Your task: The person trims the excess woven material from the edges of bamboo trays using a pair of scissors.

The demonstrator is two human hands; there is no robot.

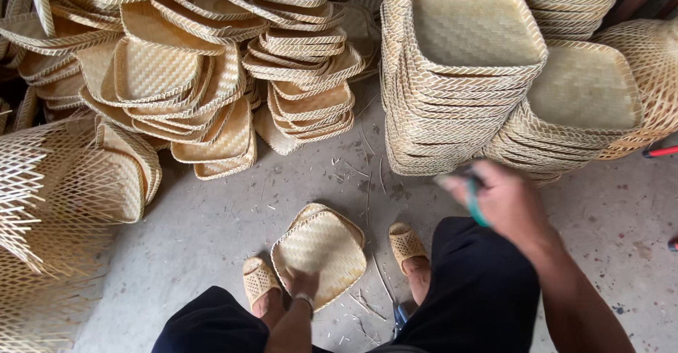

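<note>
Head camera looks down on a seated person's legs in black trousers (pixel 480 289) and tan perforated slippers (pixel 407 243) on a concrete floor (pixel 212 219). Left hand (pixel 302 282) reaches down between the feet, fingers gripping the near edge of a small square woven bamboo tray (pixel 321 250) that lies tilted on the floor between the two slippers. Right hand (pixel 505 201) is raised above the right knee and blurred, fingers clenched around a thin tool with a teal handle (pixel 477 208); what kind of tool I cannot tell. Scissors (pixel 400 318) lie on the floor by the right foot. Behind, loose heaps of finished trays (pixel 176 78) spread on the left, tall neat stacks of trays (pixel 459 78) rise on the right, and open-weave lattice baskets (pixel 49 198) stand at the far left
</note>
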